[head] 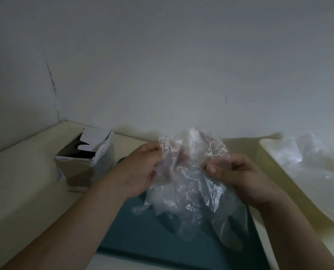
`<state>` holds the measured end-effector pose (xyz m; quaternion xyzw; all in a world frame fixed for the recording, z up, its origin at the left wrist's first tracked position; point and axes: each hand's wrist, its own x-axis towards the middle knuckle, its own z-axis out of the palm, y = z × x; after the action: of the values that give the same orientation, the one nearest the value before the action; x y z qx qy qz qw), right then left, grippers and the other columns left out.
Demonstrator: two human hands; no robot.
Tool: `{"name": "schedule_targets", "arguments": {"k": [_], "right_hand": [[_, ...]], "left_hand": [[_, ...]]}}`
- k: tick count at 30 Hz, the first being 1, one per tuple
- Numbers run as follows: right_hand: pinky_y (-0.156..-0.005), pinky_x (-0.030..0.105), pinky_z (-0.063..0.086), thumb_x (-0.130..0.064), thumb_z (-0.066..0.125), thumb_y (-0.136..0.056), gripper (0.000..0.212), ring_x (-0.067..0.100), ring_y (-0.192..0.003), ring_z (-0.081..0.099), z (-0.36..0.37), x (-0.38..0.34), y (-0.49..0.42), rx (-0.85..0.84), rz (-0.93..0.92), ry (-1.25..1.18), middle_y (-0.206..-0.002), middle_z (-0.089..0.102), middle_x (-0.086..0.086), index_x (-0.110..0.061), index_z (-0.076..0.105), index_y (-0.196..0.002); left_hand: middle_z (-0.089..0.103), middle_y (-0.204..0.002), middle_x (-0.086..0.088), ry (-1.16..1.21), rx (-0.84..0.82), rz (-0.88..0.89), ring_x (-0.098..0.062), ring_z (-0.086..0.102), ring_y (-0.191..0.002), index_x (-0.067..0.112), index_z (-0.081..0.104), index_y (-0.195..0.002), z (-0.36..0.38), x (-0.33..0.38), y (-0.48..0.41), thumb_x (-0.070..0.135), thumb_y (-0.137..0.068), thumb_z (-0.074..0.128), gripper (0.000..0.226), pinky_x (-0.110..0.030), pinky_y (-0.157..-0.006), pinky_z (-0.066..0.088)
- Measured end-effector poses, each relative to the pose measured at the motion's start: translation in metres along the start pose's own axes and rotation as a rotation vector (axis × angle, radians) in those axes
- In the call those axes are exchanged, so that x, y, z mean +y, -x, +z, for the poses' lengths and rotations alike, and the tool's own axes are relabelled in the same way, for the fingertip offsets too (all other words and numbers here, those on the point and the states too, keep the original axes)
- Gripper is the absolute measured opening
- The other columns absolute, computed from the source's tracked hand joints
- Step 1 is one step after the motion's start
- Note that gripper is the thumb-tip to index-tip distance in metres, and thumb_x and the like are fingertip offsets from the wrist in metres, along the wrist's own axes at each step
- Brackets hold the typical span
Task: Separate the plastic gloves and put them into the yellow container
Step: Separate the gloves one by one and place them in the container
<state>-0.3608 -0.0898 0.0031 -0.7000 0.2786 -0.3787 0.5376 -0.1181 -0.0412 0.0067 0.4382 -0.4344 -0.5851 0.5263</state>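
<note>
A clump of plastic gloves (187, 184) is held above a teal mat (152, 240), pinched by the left hand (140, 168) and right hand (238, 176). Further gloves are seen in the yellow container (275, 172) by the table's (26, 191) right edge; a cardboard box (84, 168) stands near the far left corner.

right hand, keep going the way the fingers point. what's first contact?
The right hand points left, toward the left hand, with the bunch of plastic gloves in its grip. Beyond the gloves it already holds, it would likely meet the left hand's fingers first, though depth between them is unclear.

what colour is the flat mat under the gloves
Teal blue mat, seen in the head view.
</note>
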Motion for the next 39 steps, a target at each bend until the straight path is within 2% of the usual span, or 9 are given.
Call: {"name": "schedule_targets", "arguments": {"k": [2,6,10,15,18,24,33,36,39], "right_hand": [[-0.105,0.039,0.049,-0.051,0.092,-0.067,0.048,0.025,-0.124,0.059,0.007,0.005,-0.003,0.044,-0.021,-0.012,-0.112,0.077,-0.002,-0.011,0.084,-0.092],[-0.073,0.032,0.048,-0.034,0.089,-0.077,0.038,0.023,-0.075,0.058,0.014,0.004,-0.003,0.103,0.021,-0.087,-0.077,0.063,0.015,0.002,0.076,-0.079],[-0.067,0.03,0.047,-0.019,0.075,-0.083,0.014,0.021,-0.068,0.058,0.014,0.001,-0.003,0.195,0.064,-0.07,-0.071,0.064,0.012,-0.008,0.076,-0.073],[-0.06,0.026,0.051,-0.016,0.073,-0.081,0.014,0.017,-0.062,0.063,0.012,0.0,-0.005,0.264,0.035,-0.102,-0.067,0.068,0.005,-0.012,0.077,-0.067],[-0.066,0.032,0.054,-0.03,0.085,-0.075,0.02,0.022,-0.067,0.066,0.002,0.005,-0.003,0.23,0.041,-0.127,-0.072,0.07,0.01,-0.011,0.079,-0.072],[-0.076,0.042,0.058,-0.037,0.092,-0.07,0.046,0.033,-0.076,0.07,0.0,0.004,0.001,0.179,0.109,-0.098,-0.084,0.074,0.025,0.003,0.08,-0.089],[-0.073,0.041,0.055,-0.006,0.074,-0.091,0.016,0.031,-0.069,0.067,-0.008,0.021,-0.006,0.561,0.165,-0.017,-0.076,0.072,0.027,0.0,0.079,-0.077],[-0.077,0.044,0.053,-0.006,0.074,-0.091,0.015,0.033,-0.073,0.065,-0.006,0.023,-0.005,0.538,0.192,-0.086,-0.077,0.069,0.028,0.0,0.079,-0.078],[-0.074,0.039,0.052,-0.01,0.074,-0.087,0.014,0.03,-0.069,0.065,-0.004,0.02,-0.002,0.422,0.164,-0.149,-0.073,0.069,0.018,-0.006,0.08,-0.075]], "left_hand": [[0.075,-0.094,-0.012,0.012,-0.036,-0.057,-0.023,0.071,-0.079,0.009,0.081,-0.103,0.006,-0.002,0.002,0.008,-0.097,0.065,0.017,-0.035,-0.073,0.06],[0.075,-0.116,-0.017,-0.069,-0.017,-0.123,-0.033,0.073,-0.101,0.022,0.08,-0.114,-0.006,-0.009,-0.007,0.036,-0.099,0.065,0.025,-0.048,-0.091,0.06],[0.073,-0.124,-0.024,0.146,-0.088,-0.222,-0.041,0.069,-0.118,0.008,0.079,-0.118,-0.014,-0.004,-0.011,0.084,-0.087,0.043,0.09,-0.052,-0.103,0.053],[0.075,-0.121,-0.013,-0.113,-0.133,-0.082,-0.031,0.069,-0.118,0.017,0.084,-0.1,-0.014,-0.009,-0.008,0.048,-0.088,0.076,0.033,-0.045,-0.113,0.044],[0.078,-0.088,-0.013,-0.065,-0.013,-0.017,-0.023,0.071,-0.079,0.01,0.083,-0.084,-0.009,-0.011,-0.008,0.019,-0.075,0.083,0.012,-0.035,-0.08,0.056],[0.061,-0.072,-0.011,-0.095,0.095,0.085,-0.018,0.057,-0.063,0.011,0.065,-0.078,-0.005,-0.014,-0.009,0.017,-0.06,0.095,0.035,-0.025,-0.062,0.05],[0.066,-0.1,-0.007,0.188,-0.017,-0.096,-0.024,0.054,-0.095,0.015,0.084,-0.097,-0.024,-0.011,-0.012,0.017,-0.064,0.089,0.033,-0.039,-0.096,0.053],[0.065,-0.084,-0.006,0.086,0.071,-0.07,-0.02,0.056,-0.079,0.012,0.083,-0.096,-0.024,-0.011,-0.014,0.02,-0.081,0.083,0.017,-0.033,-0.071,0.052],[0.063,-0.074,-0.003,-0.138,0.155,-0.085,-0.014,0.053,-0.061,0.009,0.077,-0.097,-0.018,-0.016,-0.014,0.047,-0.078,0.083,0.043,-0.028,-0.057,0.042]]}}
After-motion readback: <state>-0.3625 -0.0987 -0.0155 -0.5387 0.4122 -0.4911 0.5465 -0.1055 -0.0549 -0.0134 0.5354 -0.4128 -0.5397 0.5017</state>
